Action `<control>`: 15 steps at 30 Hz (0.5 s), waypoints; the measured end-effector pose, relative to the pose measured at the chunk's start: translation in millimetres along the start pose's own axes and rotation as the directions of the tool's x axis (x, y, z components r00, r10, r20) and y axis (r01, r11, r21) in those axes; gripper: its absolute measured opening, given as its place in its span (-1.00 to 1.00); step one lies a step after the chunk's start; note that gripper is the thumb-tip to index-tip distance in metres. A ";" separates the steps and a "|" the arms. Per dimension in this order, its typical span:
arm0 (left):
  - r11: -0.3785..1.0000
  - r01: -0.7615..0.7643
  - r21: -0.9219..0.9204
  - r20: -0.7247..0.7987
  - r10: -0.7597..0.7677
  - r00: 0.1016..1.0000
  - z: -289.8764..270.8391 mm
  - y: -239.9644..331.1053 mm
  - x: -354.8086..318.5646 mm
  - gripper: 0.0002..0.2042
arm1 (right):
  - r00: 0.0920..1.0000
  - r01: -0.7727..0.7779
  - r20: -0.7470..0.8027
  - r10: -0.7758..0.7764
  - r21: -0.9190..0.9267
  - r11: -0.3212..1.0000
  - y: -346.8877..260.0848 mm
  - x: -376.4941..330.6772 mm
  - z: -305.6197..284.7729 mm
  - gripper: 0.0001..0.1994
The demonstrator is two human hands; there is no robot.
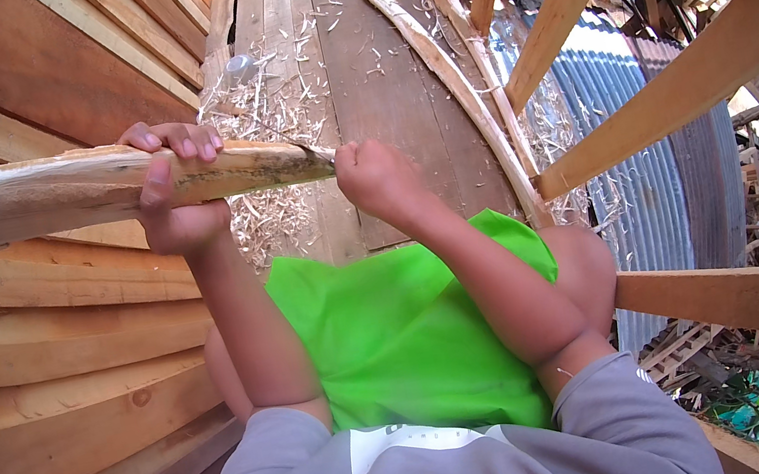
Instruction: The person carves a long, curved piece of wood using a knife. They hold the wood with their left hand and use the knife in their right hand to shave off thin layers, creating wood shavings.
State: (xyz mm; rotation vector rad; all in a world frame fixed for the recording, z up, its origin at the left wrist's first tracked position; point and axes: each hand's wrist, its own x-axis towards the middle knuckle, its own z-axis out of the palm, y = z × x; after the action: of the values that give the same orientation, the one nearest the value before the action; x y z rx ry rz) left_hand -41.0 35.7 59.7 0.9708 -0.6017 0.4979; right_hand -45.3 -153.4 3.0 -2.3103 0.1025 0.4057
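A long, curved wooden pole (18, 204), partly stripped and pale with rough darker patches, lies crosswise in front of me, running off past the left side. My left hand (175, 197) is wrapped round it, fingers over the top and thumb across the near face. Beside the pole's right end my right hand (376, 179) is closed in a fist, knuckles up. A thin dark sliver or edge shows between the pole's tip and this fist; whatever the fist holds is mostly hidden, and I cannot tell its kind. Bright green cloth (405, 324) covers my lap below both hands.
Curly wood shavings (271, 195) litter the plank floor (369, 117), near a small clear cup-like thing (239, 67). Two long stripped poles (434, 55) lie toward the right. Plank walling (62, 334) rises at left; wooden slats (673, 114) and corrugated metal sheets (641, 191) stand at right.
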 end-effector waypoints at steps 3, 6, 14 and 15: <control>1.000 0.003 0.001 0.036 -0.003 0.999 -9.0 4.1 -0.8 -0.76 | 0.995 0.081 0.065 -0.078 -0.053 0.995 -24.7 -26.2 -22.9 -0.51; 1.000 0.027 -0.003 -0.007 -0.027 1.000 -3.6 3.5 -1.3 -0.77 | 0.993 0.078 -0.088 -0.077 -0.001 0.997 -6.2 -8.1 1.0 -0.50; 1.000 0.001 0.030 0.016 -0.001 1.000 -9.3 4.4 -3.3 -0.75 | 0.982 0.184 -0.025 -0.186 -0.056 0.981 0.9 4.3 6.1 -0.52; 1.000 0.001 0.019 0.011 -0.001 1.000 -6.5 3.4 -1.6 -0.75 | 0.992 0.121 -0.042 -0.118 0.058 0.991 -14.9 -8.9 -0.2 -0.52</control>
State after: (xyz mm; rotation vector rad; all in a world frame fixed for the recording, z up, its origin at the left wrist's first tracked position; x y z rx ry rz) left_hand -42.7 42.8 58.0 0.9923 -0.6073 0.4989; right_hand -50.7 -143.6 16.2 -2.2520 -0.0052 0.2936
